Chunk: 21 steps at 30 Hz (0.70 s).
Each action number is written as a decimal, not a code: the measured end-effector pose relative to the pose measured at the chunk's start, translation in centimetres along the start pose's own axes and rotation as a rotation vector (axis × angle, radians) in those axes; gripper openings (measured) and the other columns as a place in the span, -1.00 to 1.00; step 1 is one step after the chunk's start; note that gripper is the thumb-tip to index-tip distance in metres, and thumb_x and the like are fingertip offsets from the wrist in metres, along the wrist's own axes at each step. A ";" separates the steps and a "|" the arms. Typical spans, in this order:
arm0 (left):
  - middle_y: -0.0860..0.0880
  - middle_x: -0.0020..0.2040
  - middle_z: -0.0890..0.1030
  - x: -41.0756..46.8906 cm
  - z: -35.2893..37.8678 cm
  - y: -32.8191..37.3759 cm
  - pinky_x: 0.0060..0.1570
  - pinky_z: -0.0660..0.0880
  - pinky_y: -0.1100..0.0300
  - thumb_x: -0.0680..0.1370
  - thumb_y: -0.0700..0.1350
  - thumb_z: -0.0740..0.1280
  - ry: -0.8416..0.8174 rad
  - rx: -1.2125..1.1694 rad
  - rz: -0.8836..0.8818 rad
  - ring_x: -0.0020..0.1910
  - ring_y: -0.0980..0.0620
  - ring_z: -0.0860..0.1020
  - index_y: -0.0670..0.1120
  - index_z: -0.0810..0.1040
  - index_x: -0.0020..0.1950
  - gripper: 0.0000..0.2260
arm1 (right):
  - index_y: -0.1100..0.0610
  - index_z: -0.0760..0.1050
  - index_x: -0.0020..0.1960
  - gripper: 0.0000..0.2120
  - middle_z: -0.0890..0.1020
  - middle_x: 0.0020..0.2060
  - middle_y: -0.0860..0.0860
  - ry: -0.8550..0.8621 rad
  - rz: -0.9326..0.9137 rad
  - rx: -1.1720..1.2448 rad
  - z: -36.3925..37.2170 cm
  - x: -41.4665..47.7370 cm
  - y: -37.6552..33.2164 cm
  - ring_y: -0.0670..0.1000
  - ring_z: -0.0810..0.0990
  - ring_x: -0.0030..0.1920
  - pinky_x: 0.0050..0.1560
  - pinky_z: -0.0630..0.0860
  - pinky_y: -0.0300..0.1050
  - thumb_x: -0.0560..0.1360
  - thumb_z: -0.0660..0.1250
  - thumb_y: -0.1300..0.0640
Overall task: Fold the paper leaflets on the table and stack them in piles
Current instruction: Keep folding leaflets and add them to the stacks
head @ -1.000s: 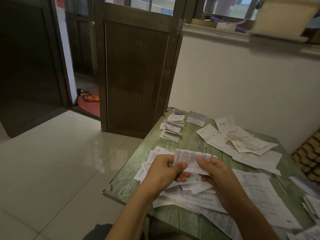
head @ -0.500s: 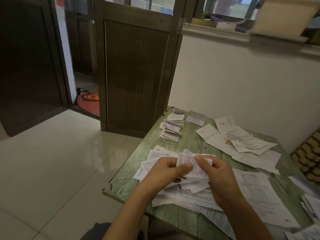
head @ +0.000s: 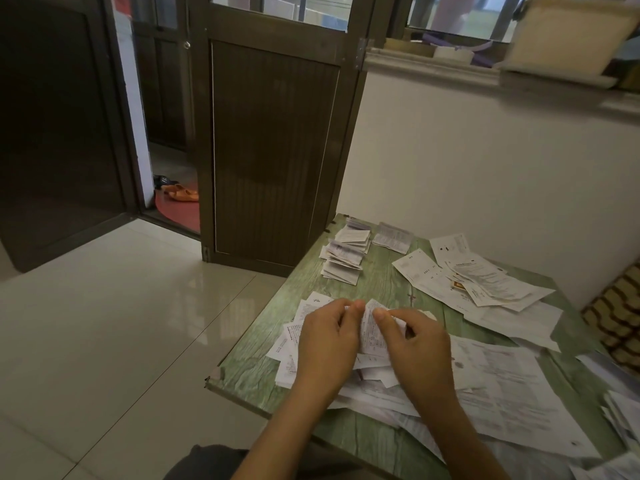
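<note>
A small printed leaflet is held between both hands low over the green table. My left hand pinches its left edge and my right hand pinches its right side; much of the sheet is hidden behind the fingers. Under the hands lies a heap of loose unfolded leaflets. A pile of folded leaflets sits at the table's far left corner, with another folded leaflet beside it. More flat sheets are spread at the far right.
The table's left edge and near corner drop to a glossy tiled floor. A dark wooden door stands behind the table's far left corner, a white wall on the far side. A patterned cushion lies at the right.
Both hands have lowered the leaflet toward the heap and drawn closer together. The sheet now looks narrower and more upright between the fingers.
</note>
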<state>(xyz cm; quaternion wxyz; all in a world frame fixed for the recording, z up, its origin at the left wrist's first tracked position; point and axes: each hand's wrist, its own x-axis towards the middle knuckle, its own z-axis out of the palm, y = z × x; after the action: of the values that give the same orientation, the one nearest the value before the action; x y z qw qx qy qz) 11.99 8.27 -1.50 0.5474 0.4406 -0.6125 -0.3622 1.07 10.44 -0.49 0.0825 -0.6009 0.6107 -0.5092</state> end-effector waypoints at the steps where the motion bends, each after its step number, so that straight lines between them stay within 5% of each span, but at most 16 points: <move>1: 0.11 -0.52 0.40 0.1 -0.2 -0.2 -0.43 0.28 0.33 0.59 -0.06 0.22 -0.004 -0.023 -0.005 -0.49 0.18 0.34 -0.02 0.38 -0.42 -0.64 | 0.16 0.57 -0.28 -0.82 0.58 -0.43 0.01 -0.119 0.167 0.133 -0.4 0.4 -0.4 -0.18 0.58 -0.31 -0.32 0.46 -0.41 0.50 0.35 0.20; 4: -0.04 -0.42 0.40 0.3 -0.6 0.2 -0.37 0.29 0.28 0.59 -0.05 0.21 -0.052 -0.165 -0.087 -0.41 0.09 0.35 -0.26 0.44 -0.34 -0.62 | 0.26 0.61 -0.07 -0.78 0.68 -0.20 0.17 -0.348 0.590 0.582 -1.7 1.1 -1.2 0.10 0.68 -0.15 -0.14 0.58 -0.06 0.49 0.33 0.10; 6: -0.16 -0.32 0.46 0.4 -0.6 0.5 -0.29 0.35 0.24 0.58 -0.01 0.21 -0.070 -0.264 -0.175 -0.32 0.01 0.41 -0.40 0.49 -0.20 -0.57 | 0.24 0.60 -0.02 -0.75 0.69 -0.15 0.15 -0.368 0.631 0.629 -2.1 1.2 -1.3 0.07 0.69 -0.14 -0.17 0.54 -0.11 0.48 0.32 0.05; 11: -0.03 -0.27 0.67 0.0 -0.9 0.9 -0.25 0.56 0.23 0.56 -0.01 0.27 -0.251 -0.538 -0.464 -0.26 0.06 0.64 -0.14 0.61 -0.13 -0.77 | 0.32 0.55 -0.15 -0.79 0.64 -0.29 0.23 -0.130 0.423 0.489 -1.5 0.4 -1.4 0.17 0.64 -0.26 -0.27 0.56 -0.07 0.49 0.33 0.15; 15: -0.04 -0.24 0.68 -0.1 -1.0 0.8 -0.35 0.54 0.26 0.52 -0.07 0.35 -0.237 -0.623 -0.548 -0.27 0.08 0.66 -0.14 0.57 -0.04 -0.85 | 0.10 0.46 -0.25 -0.79 0.52 -0.46 0.00 -0.103 0.050 0.102 -0.4 -0.3 -1.7 -0.17 0.53 -0.42 -0.44 0.39 -0.37 0.56 0.22 0.15; 21: -0.05 -0.28 0.63 -0.3 0.3 1.3 -0.42 0.55 0.27 0.63 0.02 0.11 -0.068 -0.514 -0.507 -0.41 0.14 0.61 -0.12 0.52 -0.13 -0.69 | 0.09 0.34 -0.39 -0.66 0.39 -0.53 -0.09 0.032 0.088 0.012 0.3 0.0 -1.1 -0.29 0.47 -0.47 -0.49 0.35 -0.40 0.56 0.19 0.07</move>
<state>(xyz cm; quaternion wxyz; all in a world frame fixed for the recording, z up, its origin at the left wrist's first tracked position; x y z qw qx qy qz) 11.54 9.03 -0.45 0.5123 0.4142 -0.3903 -0.6431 2.01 10.56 0.11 0.0984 -0.5648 0.6347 -0.5181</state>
